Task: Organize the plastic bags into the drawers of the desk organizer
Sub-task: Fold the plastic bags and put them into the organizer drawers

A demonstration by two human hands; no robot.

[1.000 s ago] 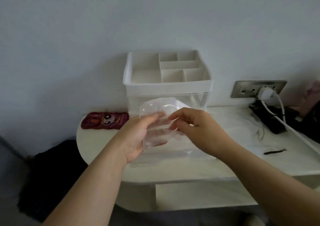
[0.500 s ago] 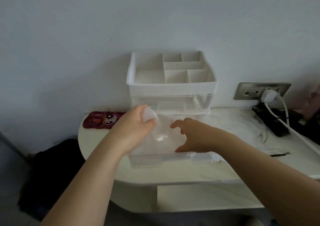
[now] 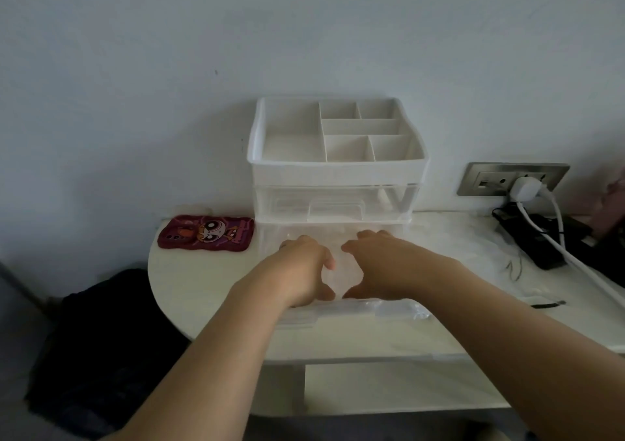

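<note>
A white desk organizer stands against the wall, with a divided top tray and a closed clear upper drawer. Its lower clear drawer is pulled out toward me. A clear plastic bag lies inside that drawer, under both hands. My left hand presses palm down on the bag's left part. My right hand lies palm down on its right part, fingers spread. More clear plastic bags lie on the table to the right.
A red cartoon phone case lies left of the organizer on the white table. At the right sit a wall socket with a white plug and cable, a black device and a black hair clip. Dark cloth sits below left.
Both hands have lowered the clear bag from in front of the organizer into the open lower drawer and now press it flat.
</note>
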